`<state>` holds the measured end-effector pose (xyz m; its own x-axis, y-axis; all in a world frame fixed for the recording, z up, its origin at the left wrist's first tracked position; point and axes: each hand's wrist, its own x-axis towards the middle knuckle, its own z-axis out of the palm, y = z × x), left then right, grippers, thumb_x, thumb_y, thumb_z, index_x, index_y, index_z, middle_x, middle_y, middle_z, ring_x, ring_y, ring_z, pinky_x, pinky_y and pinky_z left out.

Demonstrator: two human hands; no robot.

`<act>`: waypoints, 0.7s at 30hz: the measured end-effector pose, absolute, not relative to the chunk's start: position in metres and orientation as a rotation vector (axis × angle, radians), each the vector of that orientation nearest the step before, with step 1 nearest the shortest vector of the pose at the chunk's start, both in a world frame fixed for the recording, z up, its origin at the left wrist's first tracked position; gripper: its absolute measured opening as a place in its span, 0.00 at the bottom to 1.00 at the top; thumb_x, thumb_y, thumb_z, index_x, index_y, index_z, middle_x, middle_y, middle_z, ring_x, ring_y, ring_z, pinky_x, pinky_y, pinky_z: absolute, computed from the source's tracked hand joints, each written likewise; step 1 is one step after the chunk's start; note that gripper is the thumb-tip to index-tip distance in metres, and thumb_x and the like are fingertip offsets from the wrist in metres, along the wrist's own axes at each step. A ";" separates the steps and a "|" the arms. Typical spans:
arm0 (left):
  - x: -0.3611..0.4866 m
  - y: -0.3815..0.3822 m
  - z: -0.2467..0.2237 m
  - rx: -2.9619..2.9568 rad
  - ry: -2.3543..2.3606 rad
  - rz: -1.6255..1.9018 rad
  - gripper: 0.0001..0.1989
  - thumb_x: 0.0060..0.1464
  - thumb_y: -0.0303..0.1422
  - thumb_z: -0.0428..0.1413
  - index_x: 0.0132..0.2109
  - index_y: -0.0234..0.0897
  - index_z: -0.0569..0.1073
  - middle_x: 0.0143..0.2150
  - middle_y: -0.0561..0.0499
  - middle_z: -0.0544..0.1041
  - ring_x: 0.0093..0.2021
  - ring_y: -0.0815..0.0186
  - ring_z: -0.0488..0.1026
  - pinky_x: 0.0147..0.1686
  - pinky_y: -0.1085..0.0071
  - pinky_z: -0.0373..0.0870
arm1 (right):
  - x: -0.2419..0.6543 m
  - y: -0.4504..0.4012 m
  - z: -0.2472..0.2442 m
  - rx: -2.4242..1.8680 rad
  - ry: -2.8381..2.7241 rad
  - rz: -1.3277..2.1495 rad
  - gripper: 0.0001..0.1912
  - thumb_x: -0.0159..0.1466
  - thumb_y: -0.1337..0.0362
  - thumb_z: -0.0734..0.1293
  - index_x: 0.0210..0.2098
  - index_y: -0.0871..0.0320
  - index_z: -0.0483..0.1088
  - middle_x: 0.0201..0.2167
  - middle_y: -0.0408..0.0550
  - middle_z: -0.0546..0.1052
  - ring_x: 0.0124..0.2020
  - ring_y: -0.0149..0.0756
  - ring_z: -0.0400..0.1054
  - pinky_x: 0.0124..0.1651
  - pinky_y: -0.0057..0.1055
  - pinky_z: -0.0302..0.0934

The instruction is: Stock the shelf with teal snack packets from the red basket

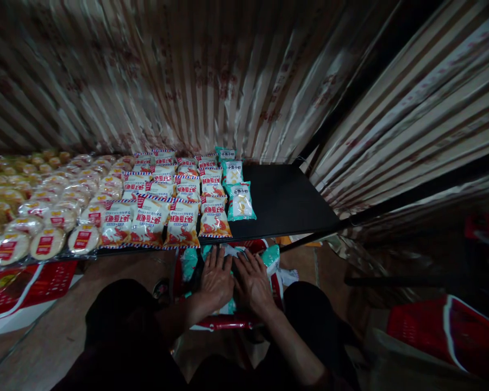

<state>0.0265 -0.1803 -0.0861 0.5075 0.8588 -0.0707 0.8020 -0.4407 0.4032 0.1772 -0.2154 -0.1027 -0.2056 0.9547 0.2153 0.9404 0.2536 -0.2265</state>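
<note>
Head view: at 6 o'clock I see the left hand (218, 278) and right hand (254, 278), fingers apart, over green packets (271, 258) in a red basket (230, 322).

You look down on teal packets (271, 257) of thin, crinkled plastic film, glossy along the folds, in a basket (232, 322) whose red rim is smooth, shiny plastic. Ahead of you, the white-and-red packets (182, 224) are slick, puffed film too, while the round packs (48, 243) to your left have clear, glassy wrap. The black shelf (283, 195) looks smooth and nearly matt. The striped sheet (187, 81) behind it is creased with a soft sheen; you cannot tell cloth from plastic. Your trousers (114, 315) look like matt cloth.
</note>
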 end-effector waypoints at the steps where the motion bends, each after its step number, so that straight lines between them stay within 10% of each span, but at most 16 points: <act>1: 0.025 -0.177 -0.088 2.334 1.391 0.201 0.25 0.58 0.34 0.48 0.61 0.32 0.64 0.68 0.38 0.54 0.68 0.49 0.49 0.63 0.51 0.54 | 0.176 -0.213 -0.104 -1.782 -2.221 0.046 0.24 0.61 0.66 0.62 0.57 0.60 0.66 0.57 0.58 0.70 0.62 0.51 0.57 0.64 0.53 0.47; 14: 0.029 -0.160 -0.082 1.924 1.222 0.601 0.20 0.54 0.21 0.44 0.50 0.30 0.72 0.61 0.39 0.66 0.62 0.60 0.64 0.62 0.62 0.60 | 0.173 -0.198 -0.096 -1.885 -2.216 0.048 0.22 0.63 0.67 0.61 0.57 0.59 0.63 0.47 0.55 0.77 0.48 0.43 0.71 0.63 0.50 0.45; 21: 0.031 -0.159 -0.081 1.760 1.407 0.492 0.23 0.48 0.19 0.49 0.53 0.26 0.71 0.64 0.34 0.61 0.61 0.50 0.64 0.60 0.57 0.62 | 0.175 -0.188 -0.100 -1.846 -2.243 0.118 0.16 0.66 0.68 0.57 0.51 0.58 0.69 0.47 0.54 0.77 0.49 0.41 0.71 0.58 0.44 0.57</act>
<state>0.0315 -0.1587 -0.0813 0.3020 0.9362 -0.1800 0.6197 -0.0493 0.7833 0.1746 -0.1883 -0.1004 -0.1775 0.9758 0.1277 0.9569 0.2014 -0.2090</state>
